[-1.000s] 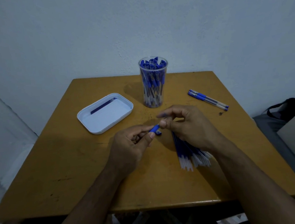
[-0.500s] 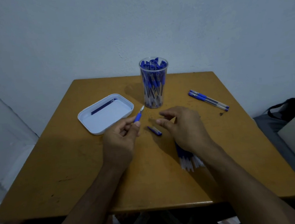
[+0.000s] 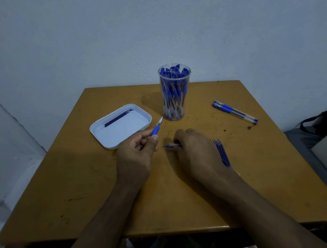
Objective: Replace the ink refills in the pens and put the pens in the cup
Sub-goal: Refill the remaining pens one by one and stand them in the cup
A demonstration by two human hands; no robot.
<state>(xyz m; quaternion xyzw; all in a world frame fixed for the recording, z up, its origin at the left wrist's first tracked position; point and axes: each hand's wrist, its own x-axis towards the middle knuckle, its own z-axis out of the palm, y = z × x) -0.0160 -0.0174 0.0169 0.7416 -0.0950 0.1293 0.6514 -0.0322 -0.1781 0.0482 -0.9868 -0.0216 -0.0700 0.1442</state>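
Nearest the viewer, the right hand (image 3: 195,152) lay knuckles-up on the worn yellow-brown wooden table (image 3: 86,198), fingertips curled onto a small blue pen part (image 3: 169,146), probably the cap, apparently to pick it up; whether it was already gripped cannot be told. Just beside that wrist lay a bundle of blue ink refills (image 3: 222,152), kept within easy reach. The left hand (image 3: 136,155) pinched a blue-gripped pen with a silver tip (image 3: 157,128), tip raised away from the body, presumably ready for capping. Beyond it sat a white rounded plastic tray (image 3: 109,141) containing one dark refill (image 3: 117,118), probably spent. Farther back stood the clear plastic cup (image 3: 176,92), full of blue pens, and to its right two blue capped pens (image 3: 235,112) awaited service.
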